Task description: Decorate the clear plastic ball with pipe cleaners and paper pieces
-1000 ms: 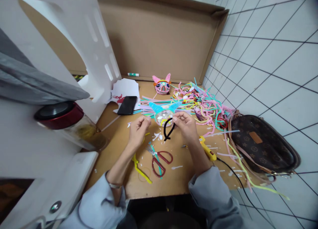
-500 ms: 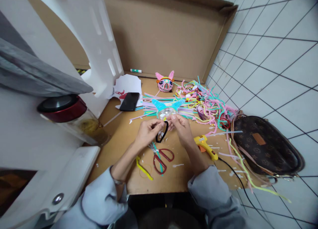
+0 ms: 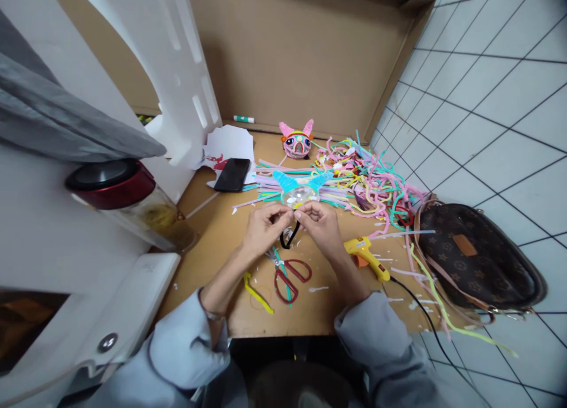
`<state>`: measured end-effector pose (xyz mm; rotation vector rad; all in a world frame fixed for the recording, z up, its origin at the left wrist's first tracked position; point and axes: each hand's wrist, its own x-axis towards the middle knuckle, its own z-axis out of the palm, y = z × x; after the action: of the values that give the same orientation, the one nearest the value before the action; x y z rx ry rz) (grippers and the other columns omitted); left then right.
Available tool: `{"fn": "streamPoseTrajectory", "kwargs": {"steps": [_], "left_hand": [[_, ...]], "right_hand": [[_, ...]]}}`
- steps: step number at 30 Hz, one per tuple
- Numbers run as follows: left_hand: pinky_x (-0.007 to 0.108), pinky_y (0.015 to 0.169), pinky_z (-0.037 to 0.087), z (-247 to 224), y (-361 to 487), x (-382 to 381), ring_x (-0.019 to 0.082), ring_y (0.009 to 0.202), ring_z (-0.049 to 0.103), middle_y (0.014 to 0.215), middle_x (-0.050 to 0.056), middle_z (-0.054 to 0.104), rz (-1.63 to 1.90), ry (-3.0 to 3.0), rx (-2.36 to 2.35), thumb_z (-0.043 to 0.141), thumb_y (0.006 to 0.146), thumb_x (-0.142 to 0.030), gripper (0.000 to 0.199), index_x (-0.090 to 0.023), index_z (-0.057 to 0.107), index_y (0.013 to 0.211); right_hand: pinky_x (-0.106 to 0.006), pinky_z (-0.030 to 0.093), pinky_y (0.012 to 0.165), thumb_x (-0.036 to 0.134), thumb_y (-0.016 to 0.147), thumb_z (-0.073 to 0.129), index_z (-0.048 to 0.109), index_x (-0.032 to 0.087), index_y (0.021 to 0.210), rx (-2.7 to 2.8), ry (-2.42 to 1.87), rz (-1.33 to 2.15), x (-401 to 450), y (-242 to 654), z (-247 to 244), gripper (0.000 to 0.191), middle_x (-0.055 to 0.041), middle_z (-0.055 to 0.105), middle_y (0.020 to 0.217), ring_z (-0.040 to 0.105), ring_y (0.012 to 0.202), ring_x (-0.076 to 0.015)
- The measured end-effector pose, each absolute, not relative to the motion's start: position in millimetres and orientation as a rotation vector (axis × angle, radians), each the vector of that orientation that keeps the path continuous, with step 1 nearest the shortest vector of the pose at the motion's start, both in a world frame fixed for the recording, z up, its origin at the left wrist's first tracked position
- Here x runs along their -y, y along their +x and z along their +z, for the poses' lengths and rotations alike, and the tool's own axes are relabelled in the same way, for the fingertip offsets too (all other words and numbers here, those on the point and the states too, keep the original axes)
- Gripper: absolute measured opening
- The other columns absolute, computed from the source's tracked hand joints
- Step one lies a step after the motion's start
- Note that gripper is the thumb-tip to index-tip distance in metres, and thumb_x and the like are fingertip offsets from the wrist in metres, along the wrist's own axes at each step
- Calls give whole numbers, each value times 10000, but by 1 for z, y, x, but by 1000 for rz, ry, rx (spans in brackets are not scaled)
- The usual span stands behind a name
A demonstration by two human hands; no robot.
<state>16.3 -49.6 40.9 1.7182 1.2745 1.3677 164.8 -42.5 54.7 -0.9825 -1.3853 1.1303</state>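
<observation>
A black pipe cleaner [image 3: 289, 242], bent into a loop, hangs between my fingertips. My left hand [image 3: 267, 226] pinches one side of it, and my right hand [image 3: 322, 224] pinches the other, the two thumbs almost meeting. A bit of yellow shows at the fingertips. Just beyond them sits a clear rounded piece [image 3: 301, 194] with two fuzzy blue ears [image 3: 283, 181], on a layer of pastel pipe cleaners [image 3: 266, 191]. Below my hands lie red-handled scissors [image 3: 286, 287] and a yellow pipe cleaner piece [image 3: 258, 294].
Right of my hands lies a yellow glue gun [image 3: 368, 259] with its black cord. Farther right are a brown handbag [image 3: 481, 257] and a tangled pile of pipe cleaners [image 3: 376, 186]. A pink-eared head [image 3: 296, 143], phone [image 3: 233, 175] and glass jar [image 3: 163, 213] stand around.
My hands have drawn together. My right fingers now pinch the black loop too, and the loop looks narrower. The camera view has shifted slightly.
</observation>
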Motion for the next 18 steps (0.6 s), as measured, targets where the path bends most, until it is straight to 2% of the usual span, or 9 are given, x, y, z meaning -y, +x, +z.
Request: {"fn": "streamPoseTrajectory", "kwargs": {"steps": [5,7,9,11,12,15,18], "left_hand": [[234,565,400,42,10,41,113,575,496,624,7,633,1439,1471,-1221,666,735,-375,237,-148,720,695],[235,577,407,43,4,37,111,588,503,629,1,631,1541,1368,-1243,689,715,-382,235,-149,713,692],[231,562,404,43,-1,33,106,581,504,623,-8,622,1646,1261,-1233,704,699,-386,232,-154,711,705],[228,528,383,42,-3,29,101,561,498,607,-16,605,1678,1187,-1221,717,686,-389,230,-160,703,707],[227,510,369,42,-4,28,99,549,492,596,-20,596,1689,1165,-1206,723,680,-392,232,-163,700,707],[228,465,329,40,-1,26,87,499,457,566,-29,572,1691,1152,-1159,741,665,-400,240,-171,697,718],[229,438,310,39,1,26,68,448,409,569,-27,581,1632,1133,-1090,755,649,-414,266,-167,694,725]], "right_hand": [[-232,333,480,435,822,637,521,214,588,1491,-1037,946,43,169,54,342,60,482,483,423,470,-95],[-251,337,511,401,893,563,505,221,596,1625,-1090,847,56,173,55,352,51,470,507,411,491,-108],[-272,406,607,302,939,491,576,225,712,1857,-1164,727,81,176,55,254,16,566,626,502,595,-143],[-308,459,745,201,923,484,632,214,913,2129,-1285,571,112,175,53,148,-53,674,886,598,811,-196],[-331,470,795,199,914,517,634,196,1010,2262,-1373,510,127,173,52,152,-91,682,990,610,902,-227],[-363,484,850,104,884,519,608,127,1162,2503,-1621,359,158,163,42,292,-172,674,1113,622,996,-271],[-371,492,874,65,884,484,607,110,1183,2527,-1712,272,163,156,34,327,-186,681,1132,635,1027,-277]]}}
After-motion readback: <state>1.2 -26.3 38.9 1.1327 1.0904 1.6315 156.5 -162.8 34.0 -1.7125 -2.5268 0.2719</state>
